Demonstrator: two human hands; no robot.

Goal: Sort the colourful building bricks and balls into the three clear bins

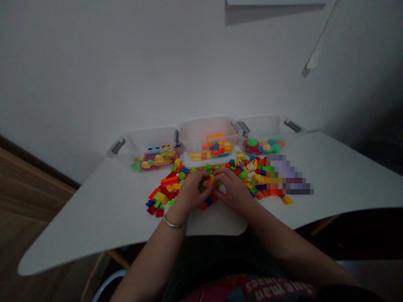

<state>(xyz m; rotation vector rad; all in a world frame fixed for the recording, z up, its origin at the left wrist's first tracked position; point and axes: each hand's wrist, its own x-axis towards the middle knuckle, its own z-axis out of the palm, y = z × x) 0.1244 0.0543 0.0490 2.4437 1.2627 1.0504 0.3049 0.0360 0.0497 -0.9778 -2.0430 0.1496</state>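
Observation:
My left hand [192, 191] and my right hand [232, 191] meet over a pile of toy building bricks [171, 188]. A small yellow brick [211, 180] shows between their fingertips, with the fingers of both hands closed around it. Part of it is covered by the fingers, so I cannot tell whether other bricks are joined to it. Red, green, blue, orange and yellow bricks lie loose on both sides of the hands. A dark blue brick [208, 202] lies just below the fingers. On my left wrist is a silver bangle [174, 223].
Three clear plastic bins stand along the wall: a left bin [151, 136] with mixed pieces, a middle bin [208, 126] with bricks, and a right bin [264, 126] with round pieces. A pixelated sheet [291, 178] lies right of the pile on the white table [340, 180].

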